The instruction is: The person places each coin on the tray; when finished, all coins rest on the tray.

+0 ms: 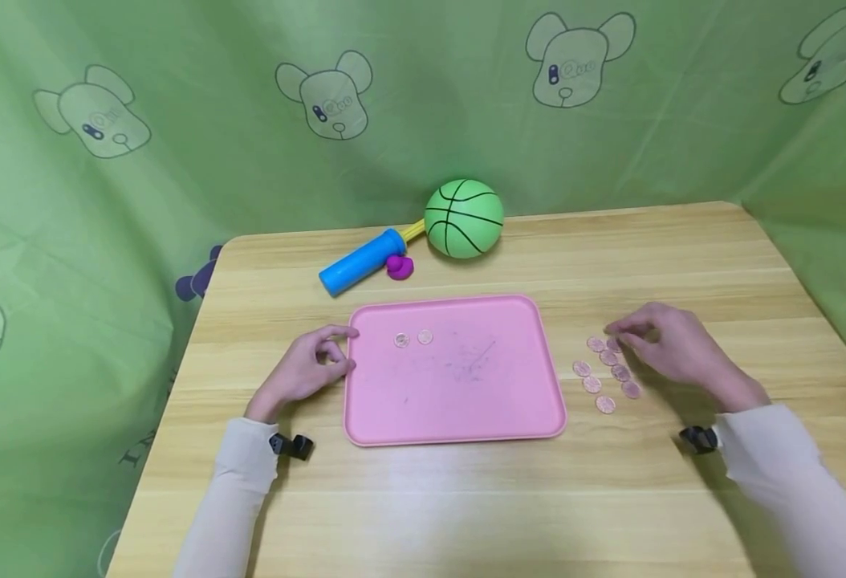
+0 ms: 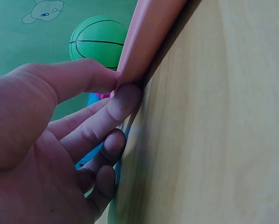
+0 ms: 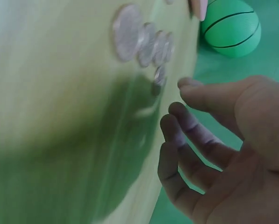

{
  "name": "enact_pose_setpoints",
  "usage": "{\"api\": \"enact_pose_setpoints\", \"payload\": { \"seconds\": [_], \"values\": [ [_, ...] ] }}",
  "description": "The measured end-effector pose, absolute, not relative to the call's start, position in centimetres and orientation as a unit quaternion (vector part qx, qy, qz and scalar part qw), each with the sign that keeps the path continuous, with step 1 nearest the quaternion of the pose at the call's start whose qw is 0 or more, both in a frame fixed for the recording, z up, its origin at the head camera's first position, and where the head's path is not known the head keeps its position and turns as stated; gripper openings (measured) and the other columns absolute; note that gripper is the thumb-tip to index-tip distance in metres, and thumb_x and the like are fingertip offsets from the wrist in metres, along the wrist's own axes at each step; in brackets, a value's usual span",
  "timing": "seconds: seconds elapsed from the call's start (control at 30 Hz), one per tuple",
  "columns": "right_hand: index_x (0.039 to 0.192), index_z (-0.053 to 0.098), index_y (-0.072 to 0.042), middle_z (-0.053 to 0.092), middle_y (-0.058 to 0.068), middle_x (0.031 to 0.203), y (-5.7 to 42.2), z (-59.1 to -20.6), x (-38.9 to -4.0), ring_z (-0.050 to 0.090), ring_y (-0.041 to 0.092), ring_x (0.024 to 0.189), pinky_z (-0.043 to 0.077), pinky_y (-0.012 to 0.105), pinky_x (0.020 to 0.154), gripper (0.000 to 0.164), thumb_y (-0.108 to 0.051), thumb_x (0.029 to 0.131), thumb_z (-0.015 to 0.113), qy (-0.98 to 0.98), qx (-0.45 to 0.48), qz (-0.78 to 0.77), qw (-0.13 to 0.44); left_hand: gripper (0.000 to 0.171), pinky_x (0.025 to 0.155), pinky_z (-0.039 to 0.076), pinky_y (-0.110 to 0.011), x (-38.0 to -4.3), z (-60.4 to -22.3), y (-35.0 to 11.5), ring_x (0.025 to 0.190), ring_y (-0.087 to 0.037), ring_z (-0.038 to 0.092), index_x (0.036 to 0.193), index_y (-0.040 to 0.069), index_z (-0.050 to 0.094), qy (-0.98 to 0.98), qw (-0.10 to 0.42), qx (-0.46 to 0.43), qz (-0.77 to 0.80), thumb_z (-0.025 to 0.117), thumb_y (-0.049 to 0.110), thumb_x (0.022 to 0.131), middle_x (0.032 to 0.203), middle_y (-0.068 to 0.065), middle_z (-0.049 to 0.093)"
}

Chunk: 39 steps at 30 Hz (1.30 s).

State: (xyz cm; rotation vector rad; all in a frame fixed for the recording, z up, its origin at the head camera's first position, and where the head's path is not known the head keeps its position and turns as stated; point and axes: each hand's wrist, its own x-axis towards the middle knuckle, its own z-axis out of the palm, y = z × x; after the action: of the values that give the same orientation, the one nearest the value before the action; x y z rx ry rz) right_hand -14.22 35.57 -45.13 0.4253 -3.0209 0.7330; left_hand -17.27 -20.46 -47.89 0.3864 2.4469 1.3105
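My left hand (image 1: 307, 367) is at the left side of a pink tray (image 1: 459, 417), thumb and index fingertip spread apart and touching its rim. In the left wrist view the other fingers curl loosely beside the tray wall (image 2: 151, 35). Two coins lie flat near the tray's far left part, one coin (image 1: 401, 340) beside another coin (image 1: 425, 337). My right hand (image 1: 665, 343) hovers over loose coins (image 1: 591, 384) on the table right of the tray. Its thumb and fingertips stand apart near the farthest coin, with nothing seen between them in the right wrist view.
Behind the tray sit a green ball (image 1: 464, 218) with black lines, a blue pump (image 1: 360, 262) with a yellow end, and a small purple toy (image 1: 399, 267). Green printed curtains (image 1: 452, 104) hang around the wooden table (image 1: 437, 514).
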Motion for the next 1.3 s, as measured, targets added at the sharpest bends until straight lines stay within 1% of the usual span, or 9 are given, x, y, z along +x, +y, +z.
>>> {"api": "enact_pose_setpoints", "payload": {
  "seconds": [0.13,0.27,0.33,0.43,0.53,0.73,0.93,1.1,1.3],
  "values": [
    [0.109,0.086,-0.011,0.083,0.010,0.107,36.4,-45.9,-13.9,0.074,0.031,0.095,0.059,0.043,0.082,0.022,-0.001,0.089,0.085,-0.967,0.154,0.205,0.010,0.053,0.088,0.047,-0.034,-17.3,-48.0,-20.5,0.081,-0.019,0.064,0.149,0.007,0.062,0.862,0.166,0.136,0.458,0.077,0.006,0.098,0.093,-0.007,0.078],
    [0.111,0.085,-0.009,0.081,0.012,0.108,36.6,-46.1,-14.1,0.073,0.032,0.098,0.057,0.051,0.086,0.020,-0.006,0.091,0.086,-0.967,0.149,0.208,-0.014,0.053,0.087,0.047,-0.033,-17.3,-48.0,-20.5,0.081,-0.019,0.064,0.148,0.007,0.063,0.863,0.164,0.136,0.458,0.077,0.005,0.098,0.092,-0.007,0.078],
    [0.112,0.082,-0.005,0.079,0.013,0.109,36.6,-45.9,-14.4,0.071,0.030,0.099,0.056,0.049,0.087,0.018,-0.010,0.095,0.084,-0.967,0.140,0.210,-0.043,0.053,0.086,0.047,-0.032,-17.2,-47.9,-20.4,0.080,-0.019,0.063,0.148,0.007,0.063,0.862,0.165,0.134,0.460,0.077,0.005,0.097,0.092,-0.007,0.078],
    [0.109,0.076,0.002,0.075,0.015,0.105,36.8,-45.6,-14.9,0.065,0.025,0.095,0.054,0.039,0.083,0.017,-0.012,0.100,0.078,-0.962,0.139,0.214,-0.094,0.053,0.084,0.047,-0.031,-17.2,-48.0,-20.3,0.080,-0.019,0.063,0.148,0.008,0.063,0.861,0.164,0.135,0.462,0.077,0.005,0.097,0.092,-0.007,0.078],
    [0.104,0.070,0.004,0.071,0.013,0.100,37.0,-45.4,-15.2,0.059,0.016,0.089,0.050,0.029,0.077,0.015,-0.010,0.104,0.072,-0.955,0.138,0.228,-0.129,0.052,0.084,0.047,-0.031,-17.3,-48.1,-20.3,0.080,-0.018,0.063,0.148,0.008,0.064,0.861,0.164,0.137,0.462,0.077,0.005,0.097,0.092,-0.007,0.078],
    [0.106,0.071,-0.003,0.072,0.006,0.097,36.8,-45.5,-15.3,0.060,0.006,0.085,0.050,0.020,0.076,0.012,-0.014,0.103,0.075,-0.956,0.103,0.257,-0.098,0.053,0.088,0.047,-0.032,-17.2,-48.1,-20.4,0.081,-0.017,0.065,0.148,0.005,0.063,0.863,0.160,0.140,0.458,0.077,0.004,0.097,0.092,-0.009,0.078],
    [0.115,0.073,-0.005,0.077,0.010,0.103,33.7,-45.0,-16.0,0.068,0.013,0.090,0.054,0.018,0.077,0.021,-0.022,0.103,0.076,-0.946,0.065,0.307,-0.086,0.053,0.088,0.047,-0.033,-17.3,-47.9,-20.5,0.080,-0.017,0.063,0.149,0.006,0.063,0.865,0.161,0.133,0.457,0.077,0.004,0.098,0.093,-0.008,0.078],
    [0.117,0.074,-0.002,0.077,0.015,0.107,28.8,-44.0,-16.8,0.071,0.025,0.095,0.057,0.019,0.078,0.022,-0.019,0.103,0.077,-0.926,0.087,0.357,-0.087,0.053,0.093,0.047,-0.035,-17.4,-48.0,-20.5,0.082,-0.016,0.065,0.148,0.005,0.063,0.864,0.153,0.138,0.459,0.077,0.004,0.097,0.091,-0.008,0.078],
    [0.120,0.076,-0.002,0.078,0.016,0.105,23.4,-43.5,-18.0,0.071,0.027,0.089,0.060,0.027,0.069,0.021,-0.015,0.103,0.075,-0.906,0.102,0.391,-0.125,0.053,0.089,0.047,-0.034,-17.3,-48.1,-20.5,0.080,-0.016,0.063,0.147,0.007,0.064,0.863,0.156,0.132,0.462,0.078,0.004,0.097,0.091,-0.007,0.078]
  ]
}}
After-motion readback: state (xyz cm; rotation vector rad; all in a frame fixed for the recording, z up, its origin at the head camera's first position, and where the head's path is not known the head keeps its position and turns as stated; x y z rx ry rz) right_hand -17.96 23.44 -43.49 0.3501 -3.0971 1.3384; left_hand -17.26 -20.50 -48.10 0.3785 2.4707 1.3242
